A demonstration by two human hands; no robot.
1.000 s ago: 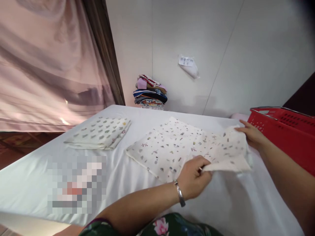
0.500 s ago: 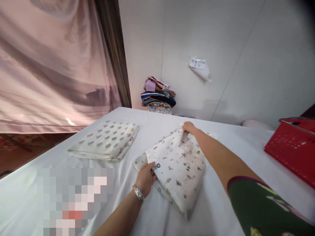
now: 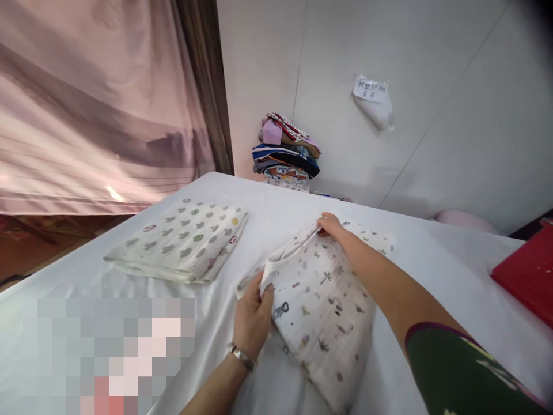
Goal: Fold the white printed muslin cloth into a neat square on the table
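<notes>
A white printed cloth (image 3: 324, 300) lies folded over on the white-sheeted table (image 3: 280, 219) in front of me. My left hand (image 3: 253, 314) pinches its near left corner, fingers closed on the fabric. My right hand (image 3: 330, 225) grips the far left corner of the same cloth, arm stretched across it. A second folded white cloth with small green prints (image 3: 181, 239) rests flat to the left, apart from both hands.
A stack of colourful folded clothes (image 3: 287, 153) sits at the back against the wall. A red basket (image 3: 525, 274) shows at the right edge. A pink curtain (image 3: 95, 104) hangs on the left. A paper note (image 3: 371, 92) is stuck on the wall.
The cloth went from spread out to folded over leftward. My right hand crossed from the right end to the far left corner; my left hand moved to the near left corner.
</notes>
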